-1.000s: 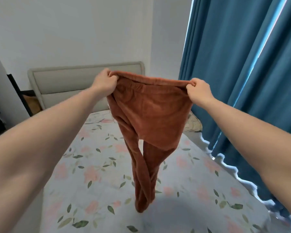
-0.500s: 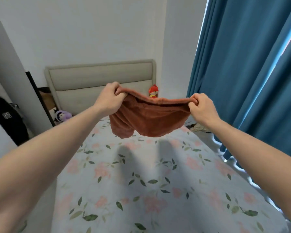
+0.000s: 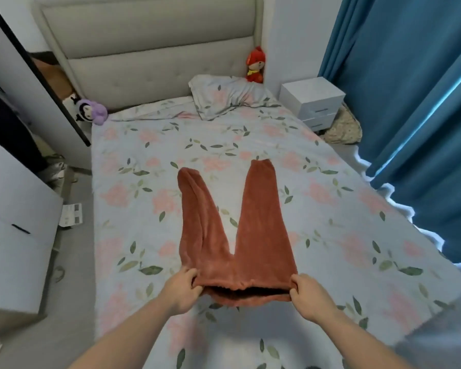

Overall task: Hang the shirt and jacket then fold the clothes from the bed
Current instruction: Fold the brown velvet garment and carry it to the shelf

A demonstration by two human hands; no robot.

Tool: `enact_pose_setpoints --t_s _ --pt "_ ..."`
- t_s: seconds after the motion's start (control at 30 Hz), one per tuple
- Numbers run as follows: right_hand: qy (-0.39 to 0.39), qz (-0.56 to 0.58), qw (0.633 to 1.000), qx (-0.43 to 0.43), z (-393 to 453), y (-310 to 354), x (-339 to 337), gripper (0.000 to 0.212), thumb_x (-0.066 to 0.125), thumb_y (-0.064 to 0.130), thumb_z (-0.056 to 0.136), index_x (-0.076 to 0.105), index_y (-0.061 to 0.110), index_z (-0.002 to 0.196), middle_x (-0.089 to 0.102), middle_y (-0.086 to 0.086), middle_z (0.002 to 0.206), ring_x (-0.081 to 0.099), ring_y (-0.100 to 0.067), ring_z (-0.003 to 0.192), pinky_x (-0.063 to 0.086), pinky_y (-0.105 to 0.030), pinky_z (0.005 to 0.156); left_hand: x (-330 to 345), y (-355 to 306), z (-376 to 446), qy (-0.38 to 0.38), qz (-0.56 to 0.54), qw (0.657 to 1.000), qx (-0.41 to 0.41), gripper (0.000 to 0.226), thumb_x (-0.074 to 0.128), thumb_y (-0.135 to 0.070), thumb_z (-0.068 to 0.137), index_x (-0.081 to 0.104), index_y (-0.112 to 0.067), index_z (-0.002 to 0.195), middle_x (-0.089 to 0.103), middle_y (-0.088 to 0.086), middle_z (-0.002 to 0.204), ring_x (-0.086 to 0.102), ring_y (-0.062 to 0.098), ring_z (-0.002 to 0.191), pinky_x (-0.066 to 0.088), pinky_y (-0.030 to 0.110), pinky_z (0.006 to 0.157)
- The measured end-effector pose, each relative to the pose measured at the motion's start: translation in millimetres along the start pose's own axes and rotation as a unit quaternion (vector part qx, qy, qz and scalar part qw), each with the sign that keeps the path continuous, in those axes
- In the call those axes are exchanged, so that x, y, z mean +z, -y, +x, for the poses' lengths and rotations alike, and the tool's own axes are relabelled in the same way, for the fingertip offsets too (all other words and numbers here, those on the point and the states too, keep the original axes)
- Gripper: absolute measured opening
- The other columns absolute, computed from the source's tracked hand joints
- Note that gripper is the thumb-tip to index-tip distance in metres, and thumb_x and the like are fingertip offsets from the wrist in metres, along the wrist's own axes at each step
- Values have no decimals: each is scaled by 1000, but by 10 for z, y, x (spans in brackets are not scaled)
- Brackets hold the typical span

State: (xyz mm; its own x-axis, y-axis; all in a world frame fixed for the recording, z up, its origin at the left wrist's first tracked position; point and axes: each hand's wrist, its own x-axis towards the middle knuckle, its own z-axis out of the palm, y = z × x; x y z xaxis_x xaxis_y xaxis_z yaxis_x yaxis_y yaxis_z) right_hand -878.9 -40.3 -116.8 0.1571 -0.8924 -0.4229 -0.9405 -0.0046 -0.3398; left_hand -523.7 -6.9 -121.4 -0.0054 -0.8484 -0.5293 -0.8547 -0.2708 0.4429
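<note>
Trousers (image 3: 240,230) lie flat on the bed (image 3: 343,209), legs toward the headboard (image 3: 149,43); I see left hand (image 3: 183,288) and right hand (image 3: 308,295) pinching the waistband corners.

a padded grey headboard (image 3: 149,41) stands against the white wall (image 3: 290,35), far ahead of the hands. a white nightstand (image 3: 313,101) sits ahead to their right, beside blue curtains (image 3: 410,102) edged with daylight. white cabinets (image 3: 16,209) and grey floor (image 3: 75,251) lie to their left.
</note>
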Motion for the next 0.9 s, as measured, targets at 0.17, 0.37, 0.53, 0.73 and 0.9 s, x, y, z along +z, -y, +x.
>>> enact_pose_setpoints --t_s 0.17,0.37,0.53,0.73,0.9 --pt "64 -28 997 25 -172 -359 1013 16 45 20 98 59 24 103 56 4 105 56 -17 94 52 -32 82 930 506 -55 68 -3 997 -34 12 54 -42 89 50 -35 99 51 -5 114 56 21 108 45 35 98" --pt "145 -126 981 26 -148 -611 1732 31 45 13 97 57 26 122 53 1 121 53 -21 112 49 -34 87 1747 967 -104 107 -29 992 -61 26 57 -42 90 55 -32 114 44 -8 133 57 18 112 45 31 101" --pt "234 -157 957 65 92 -700 2183 41 46 15 98 49 26 138 47 -1 136 46 -24 128 47 -37 95 2260 1211 52 140 -28 987 -74 43 51 -36 100 52 -26 141 12 6 167 45 25 141 36 29 115" --pt "260 -89 956 103 385 -667 2625 50 48 26 92 50 26 142 43 -3 142 44 -26 131 46 -41 106 2658 1330 309 89 -128 972 -174 70 62 -36 91 29 -33 153 5 6 165 36 30 146 37 33 116" --pt "227 -24 968 105 455 -652 2878 61 53 29 95 35 34 153 30 -2 149 42 -27 129 50 -39 103 2901 1422 493 23 -313 881 -355 89 84 -31 83 27 -5 147 55 11 130 61 29 111 51 40 98"
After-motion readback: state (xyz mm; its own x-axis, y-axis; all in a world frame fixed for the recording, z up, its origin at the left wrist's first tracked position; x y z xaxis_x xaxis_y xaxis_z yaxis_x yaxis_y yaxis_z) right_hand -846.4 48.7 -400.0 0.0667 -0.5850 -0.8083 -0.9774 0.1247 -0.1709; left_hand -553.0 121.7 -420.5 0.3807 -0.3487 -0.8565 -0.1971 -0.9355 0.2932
